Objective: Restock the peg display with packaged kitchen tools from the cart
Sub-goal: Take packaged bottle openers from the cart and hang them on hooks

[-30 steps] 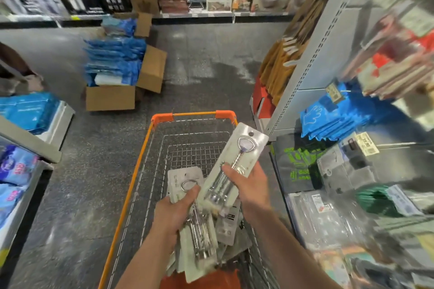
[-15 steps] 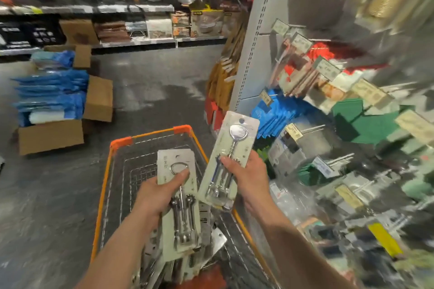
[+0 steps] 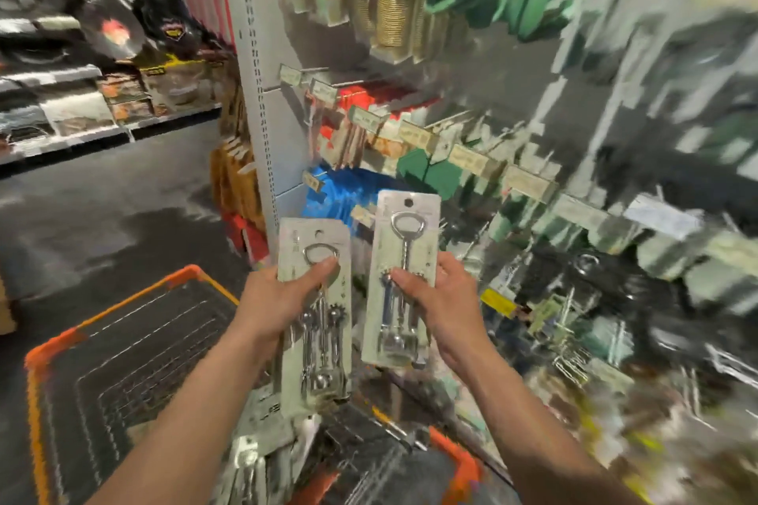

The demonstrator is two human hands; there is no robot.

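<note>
Corkscrew packs held before a blurred peg display [image 3: 287, 148]
The left hand [image 3: 283, 295] grips one white carded steel corkscrew pack [image 3: 318, 344], the right hand [image 3: 441, 299] a second pack [image 3: 404, 242], hang holes uppermost, seemingly ready for pegs

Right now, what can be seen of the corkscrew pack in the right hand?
The corkscrew pack is a tall pale card with a hang hole on top and a clear blister over a shiny metal winged corkscrew, opener loop uppermost. It is held nearly upright, leaning slightly, before the blurred peg display. The right hand grips its right edge, thumb across the front.
</note>
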